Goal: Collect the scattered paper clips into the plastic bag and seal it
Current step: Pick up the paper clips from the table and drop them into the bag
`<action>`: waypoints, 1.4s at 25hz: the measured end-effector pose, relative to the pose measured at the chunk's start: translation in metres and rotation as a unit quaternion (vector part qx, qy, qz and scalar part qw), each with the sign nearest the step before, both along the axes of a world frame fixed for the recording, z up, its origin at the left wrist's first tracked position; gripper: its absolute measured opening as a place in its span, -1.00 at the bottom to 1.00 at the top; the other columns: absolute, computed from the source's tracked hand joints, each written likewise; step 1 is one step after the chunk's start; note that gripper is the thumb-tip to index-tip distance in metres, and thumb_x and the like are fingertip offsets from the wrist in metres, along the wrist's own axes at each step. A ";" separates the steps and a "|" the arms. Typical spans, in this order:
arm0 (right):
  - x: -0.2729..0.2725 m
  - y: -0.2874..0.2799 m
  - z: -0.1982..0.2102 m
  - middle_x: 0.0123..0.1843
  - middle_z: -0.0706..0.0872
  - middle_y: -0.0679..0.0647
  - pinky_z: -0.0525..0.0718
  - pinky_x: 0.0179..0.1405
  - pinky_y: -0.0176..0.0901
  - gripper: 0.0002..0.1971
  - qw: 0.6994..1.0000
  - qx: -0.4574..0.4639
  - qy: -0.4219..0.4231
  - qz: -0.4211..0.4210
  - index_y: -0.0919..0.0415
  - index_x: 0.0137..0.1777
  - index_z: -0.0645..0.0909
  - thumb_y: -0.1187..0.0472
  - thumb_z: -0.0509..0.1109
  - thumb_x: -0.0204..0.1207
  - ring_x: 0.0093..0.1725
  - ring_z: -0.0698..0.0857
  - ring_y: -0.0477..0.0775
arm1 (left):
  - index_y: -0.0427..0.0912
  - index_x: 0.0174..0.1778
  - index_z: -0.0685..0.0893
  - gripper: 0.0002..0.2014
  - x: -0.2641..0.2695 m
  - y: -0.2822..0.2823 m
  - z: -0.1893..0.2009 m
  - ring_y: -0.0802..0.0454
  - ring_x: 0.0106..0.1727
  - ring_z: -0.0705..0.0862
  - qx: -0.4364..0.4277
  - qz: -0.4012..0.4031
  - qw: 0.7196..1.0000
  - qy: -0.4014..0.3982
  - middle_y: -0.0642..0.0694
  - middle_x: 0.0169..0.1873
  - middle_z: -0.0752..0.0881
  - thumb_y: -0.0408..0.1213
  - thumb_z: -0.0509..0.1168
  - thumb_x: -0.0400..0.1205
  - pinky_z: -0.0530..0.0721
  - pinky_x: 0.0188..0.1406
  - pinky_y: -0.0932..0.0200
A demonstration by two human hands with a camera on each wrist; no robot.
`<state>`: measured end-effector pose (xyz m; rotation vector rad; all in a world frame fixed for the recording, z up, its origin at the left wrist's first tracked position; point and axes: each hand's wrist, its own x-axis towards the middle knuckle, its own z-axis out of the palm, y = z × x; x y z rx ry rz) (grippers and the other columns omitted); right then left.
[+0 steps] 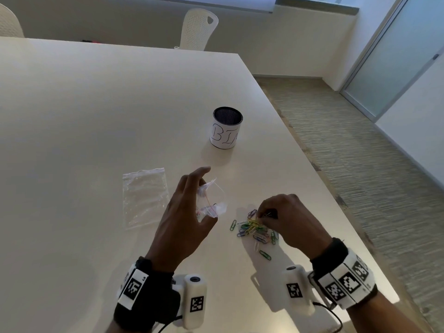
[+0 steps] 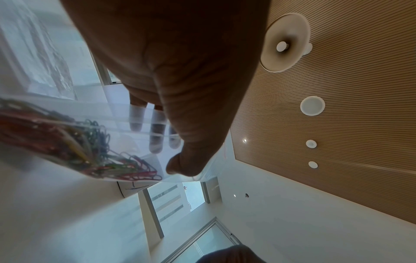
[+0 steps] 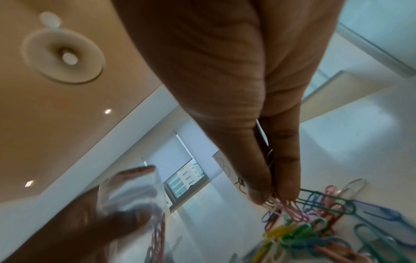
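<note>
Collection is under way and not finished. The left hand [image 1: 183, 212] grips a small clear zip bag [image 1: 211, 200] above the table [image 1: 96, 104], thumb and fingers pinching its rim so the mouth faces the pile; the left wrist view shows coloured clips already lying inside it. The right hand [image 1: 286, 217] is down on the heap of coloured paper clips [image 1: 255, 230], thumb and fingertips pinching a few of them. More clips lie loose around the heap, one green clip [image 1: 265, 255] apart on the near side. A second, flat zip bag [image 1: 144, 197] lies just left of the left hand, and a mesh cup labelled BIN [image 1: 227, 127] stands farther back.

Next, the pinched clips likely need lifting across to the held bag and dropping cleanly through its mouth, which should be kept spread. Tangled clips may drag neighbours along. Sealing looks some way off.
</note>
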<state>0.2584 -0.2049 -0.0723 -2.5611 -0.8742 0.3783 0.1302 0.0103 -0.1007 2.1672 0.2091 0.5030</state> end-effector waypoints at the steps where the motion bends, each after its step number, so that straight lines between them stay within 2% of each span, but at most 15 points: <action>1: 0.003 -0.003 0.003 -0.16 0.91 -0.02 0.65 -0.18 -0.57 -0.90 0.999 0.028 0.027 -0.014 0.15 -0.08 0.90 0.34 0.62 0.47 -0.24 0.82 -0.21 | 0.15 0.66 0.30 -0.17 0.000 0.000 0.000 0.20 0.27 0.61 0.000 0.000 1.000 0.000 0.13 0.34 0.51 -0.26 0.57 0.54 0.69 0.13 0.32; 3: 0.006 -0.009 0.009 -0.24 0.92 0.01 0.72 -0.14 -0.49 -0.91 0.987 0.107 0.107 -0.055 0.19 -0.11 0.90 0.37 0.65 0.45 -0.25 0.87 -0.20 | 0.17 0.66 0.29 -0.17 0.001 0.000 -0.001 0.21 0.28 0.61 0.000 0.000 1.000 0.002 0.14 0.34 0.51 -0.23 0.57 0.54 0.61 0.10 0.45; 4: 0.006 -0.010 0.013 -0.24 0.93 0.06 0.77 -0.10 -0.39 -0.91 0.975 0.149 0.150 -0.071 0.22 -0.10 0.90 0.39 0.65 0.45 -0.22 0.90 -0.11 | 0.17 0.67 0.29 -0.17 0.001 0.000 -0.002 0.21 0.28 0.61 0.001 0.001 1.000 0.003 0.14 0.34 0.51 -0.22 0.57 0.54 0.58 0.08 0.49; 7: 0.000 -0.003 0.028 -0.17 0.92 0.23 0.84 -0.03 -0.18 -0.89 0.931 0.264 0.239 -0.079 0.31 -0.04 0.87 0.42 0.63 0.44 -0.17 0.90 0.12 | 0.14 0.67 0.29 -0.16 0.001 0.000 -0.001 0.18 0.30 0.61 0.003 0.000 1.000 0.003 0.10 0.35 0.52 -0.21 0.58 0.54 0.59 0.08 0.47; 10: -0.011 0.015 0.045 -0.12 0.91 0.32 0.85 0.01 -0.17 -0.76 0.894 0.350 0.271 -0.064 0.38 0.01 0.85 0.30 0.62 0.35 -0.13 0.88 0.19 | 0.11 0.68 0.29 -0.15 0.001 0.000 -0.002 0.18 0.30 0.60 0.006 -0.004 1.000 0.001 0.09 0.37 0.51 -0.22 0.59 0.53 0.59 0.10 0.48; 13: -0.019 0.037 0.050 -0.09 0.91 0.31 0.86 0.07 -0.11 -0.76 0.872 0.405 0.272 -0.047 0.41 0.04 0.83 0.32 0.60 0.38 -0.08 0.89 0.24 | 0.09 0.69 0.28 -0.12 0.001 0.000 -0.002 0.13 0.29 0.60 0.008 -0.005 1.000 0.010 0.02 0.36 0.52 -0.25 0.60 0.51 0.62 0.05 0.51; 15: -0.021 0.050 0.048 -0.09 0.92 0.25 0.87 0.09 -0.08 -0.81 0.880 0.406 0.245 -0.036 0.37 0.05 0.84 0.35 0.60 0.44 -0.04 0.90 0.27 | 0.08 0.69 0.27 -0.11 0.002 0.000 -0.003 0.11 0.28 0.61 0.007 -0.006 1.000 0.015 0.00 0.34 0.51 -0.27 0.61 0.50 0.68 -0.04 0.51; 20: -0.025 0.060 0.048 -0.05 0.94 0.01 0.85 0.13 -0.19 -0.82 0.931 0.323 0.169 0.003 0.21 0.09 0.86 0.34 0.61 0.50 0.00 0.92 -0.05 | 0.12 0.70 0.24 -0.10 0.003 0.002 -0.005 0.20 0.24 0.57 0.010 -0.002 1.000 0.021 0.03 0.37 0.50 -0.23 0.60 0.52 0.58 -0.11 0.64; 25: -0.025 0.060 0.054 0.00 0.93 -0.05 0.83 0.15 -0.29 -0.78 0.955 0.269 0.124 0.017 0.15 0.16 0.85 0.31 0.61 0.53 0.02 0.89 -0.22 | 0.08 0.71 0.24 -0.10 0.002 0.002 -0.005 0.15 0.24 0.58 0.008 -0.004 1.000 0.025 0.01 0.37 0.50 -0.24 0.60 0.52 0.63 -0.13 0.52; 29: -0.025 0.058 0.057 -0.04 0.93 -0.06 0.81 0.11 -0.36 -0.81 0.955 0.280 0.097 0.026 0.17 0.11 0.85 0.32 0.60 0.53 -0.02 0.90 -0.22 | 0.08 0.70 0.26 -0.12 0.002 0.002 -0.003 0.12 0.27 0.59 0.004 -0.003 1.000 0.025 0.00 0.37 0.50 -0.24 0.60 0.53 0.67 -0.12 0.52; 32: -0.013 0.049 0.052 -0.16 0.93 -0.01 0.83 0.00 -0.36 -0.88 0.955 0.290 0.058 0.005 0.21 0.02 0.86 0.36 0.61 0.52 -0.16 0.90 -0.16 | 0.11 0.68 0.27 -0.13 0.002 0.001 -0.003 0.12 0.26 0.60 0.000 -0.001 1.000 0.018 0.04 0.37 0.50 -0.22 0.60 0.53 0.70 -0.03 0.44; 35: -0.002 0.037 0.028 -0.17 0.90 -0.07 0.83 -0.02 -0.31 -0.91 0.980 0.198 0.017 0.018 0.11 -0.02 0.85 0.30 0.60 0.54 -0.17 0.86 -0.20 | 0.12 0.67 0.28 -0.16 0.001 0.001 -0.003 0.12 0.27 0.61 -0.006 0.002 1.000 0.011 0.05 0.36 0.55 -0.19 0.59 0.53 0.67 0.06 0.42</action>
